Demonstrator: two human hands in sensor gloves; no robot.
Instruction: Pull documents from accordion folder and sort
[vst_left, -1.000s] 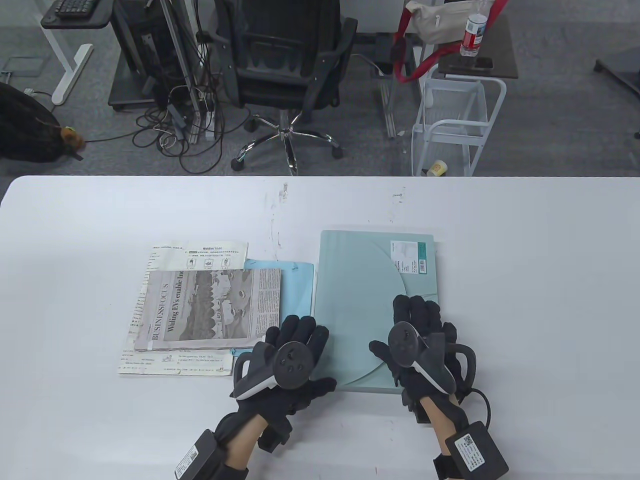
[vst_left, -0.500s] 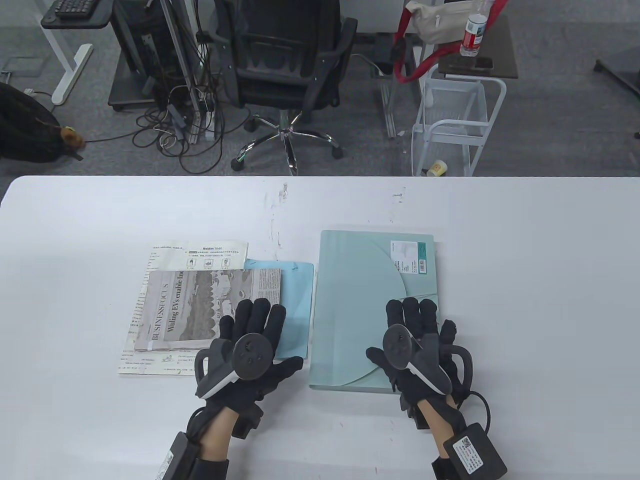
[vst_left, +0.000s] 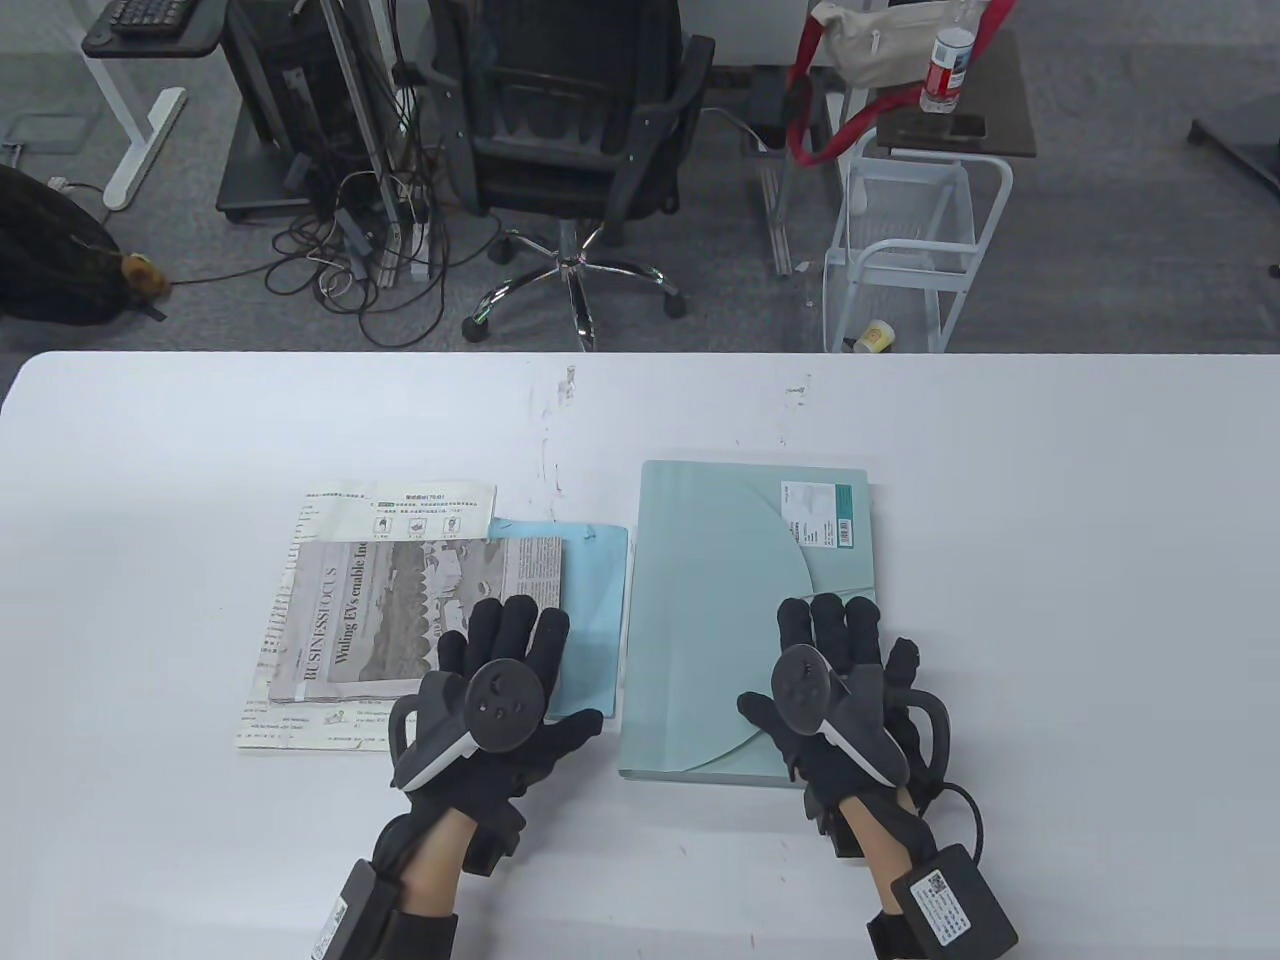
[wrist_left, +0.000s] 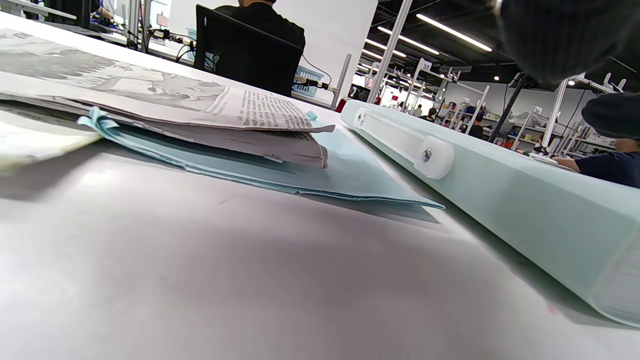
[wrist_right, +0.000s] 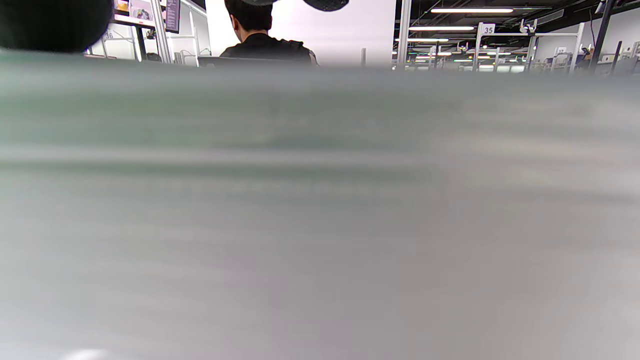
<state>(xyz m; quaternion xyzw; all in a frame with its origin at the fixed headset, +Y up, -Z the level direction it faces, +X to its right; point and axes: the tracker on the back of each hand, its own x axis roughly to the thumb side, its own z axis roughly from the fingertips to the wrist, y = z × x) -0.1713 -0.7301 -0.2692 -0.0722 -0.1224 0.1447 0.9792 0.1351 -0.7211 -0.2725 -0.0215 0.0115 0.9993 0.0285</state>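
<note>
Right hand (vst_left: 840, 690) lies flat, fingers spread, on the closed folder (vst_left: 730, 600), left hand (vst_left: 500, 690) flat on the papers (vst_left: 400, 610); slick, stiff plastic, best lifted by its flap edge.

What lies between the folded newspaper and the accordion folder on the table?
A light blue sheet lies between the newspaper and the accordion folder, tucked partly under the newspaper; the table view shows it.

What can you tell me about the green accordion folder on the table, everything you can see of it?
The accordion folder is pale green, smooth plastic by its look, lying flat and closed on the white table. A curved flap covers its front, with a printed label near the far right corner. The left wrist view shows a thick side with a white riveted tab. The right hand rests on its near end. A blue sheet lies beside its left edge.
</note>
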